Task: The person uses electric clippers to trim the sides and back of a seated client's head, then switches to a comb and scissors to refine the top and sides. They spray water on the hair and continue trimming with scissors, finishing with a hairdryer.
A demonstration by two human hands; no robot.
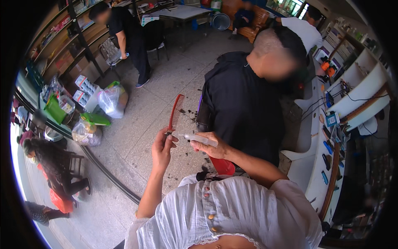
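Note:
Raised in front of me, my left hand (161, 150) is closed around the lower end of a red comb (172, 108), whose teeth point right. A small dark piece sits at the same fingers; I cannot make out what it is. My right hand (213, 146) grips a small translucent squeeze bottle (200, 139), its narrow tip turned toward my left fingers. Just ahead and to the right sits a person in a black cape (248, 103), head bent forward, with the hair cropped very short at the side and longer on top.
A white counter (309, 166) with clippers, cables and small tools runs along the right. Dark hair clippings (191, 114) lie on the floor. Filled plastic bags (112, 101) and boxes stand at left. One person (128, 37) stands by the shelves; others are farther back and outside.

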